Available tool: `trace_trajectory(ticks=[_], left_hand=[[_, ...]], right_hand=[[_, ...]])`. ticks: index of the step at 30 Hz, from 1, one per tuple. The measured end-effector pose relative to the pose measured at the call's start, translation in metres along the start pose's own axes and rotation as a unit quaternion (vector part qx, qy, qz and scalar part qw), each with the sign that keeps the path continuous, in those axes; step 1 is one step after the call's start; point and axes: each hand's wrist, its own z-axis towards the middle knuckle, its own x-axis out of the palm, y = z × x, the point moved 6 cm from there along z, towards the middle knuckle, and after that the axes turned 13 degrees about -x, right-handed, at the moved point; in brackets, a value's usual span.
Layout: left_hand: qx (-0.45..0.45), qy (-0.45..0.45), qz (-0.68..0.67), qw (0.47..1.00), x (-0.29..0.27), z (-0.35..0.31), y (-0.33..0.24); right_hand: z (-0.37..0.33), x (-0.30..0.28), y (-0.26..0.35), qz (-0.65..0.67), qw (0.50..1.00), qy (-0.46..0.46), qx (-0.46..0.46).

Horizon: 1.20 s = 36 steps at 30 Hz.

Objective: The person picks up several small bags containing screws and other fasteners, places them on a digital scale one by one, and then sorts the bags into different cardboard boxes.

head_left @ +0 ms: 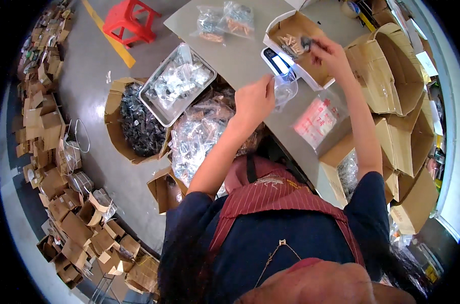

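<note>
My left hand (255,100) is closed, pinching the edge of a clear plastic bag (286,92) over the table. Over the open shallow cardboard box (318,71), the fingers of my right hand (329,54) are closed on small dark pieces (306,42), too small to name exactly. Tan, peg-like pieces (289,43) lie in that box, beside the fingertips. A small white device with a dark display (276,62), resembling a scale, sits against the box's near left side, just beyond the bag.
Filled bags (237,19) lie at the table's far edge; a pack of red-printed bags (318,119) lies nearer. A metal tray (164,119) of filled bags rests over cartons on my left. Cardboard boxes (384,71) crowd the right. A red stool (131,23) stands far left.
</note>
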Motion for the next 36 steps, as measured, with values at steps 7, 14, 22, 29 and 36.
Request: trace_trajectory(ticks=[7,14,22,29,36], left_hand=[[-0.035,0.015,-0.084,0.996,-0.004,0.004,-0.001],[-0.053,0.044,-0.104,0.992,-0.002,0.001,-0.009],[-0.085,0.055,-0.149,0.984,0.001,-0.002,0.011],[-0.075,0.088,-0.187,0.975,0.009,-0.002,-0.003],[-0.089,0.119,-0.191,0.97,0.005,0.0,-0.002]], right_hand=[[-0.021,0.037,0.033,-0.177,0.971,0.14,-0.076],[0.047,0.023,-0.056,-0.518,0.818,0.109,-0.223],[0.056,-0.021,-0.046,-0.415,0.905,-0.025,-0.085],[0.036,0.041,-0.063,-0.521,0.817,0.217,-0.117],[0.021,-0.013,-0.045,-0.115,0.992,0.023,0.055]])
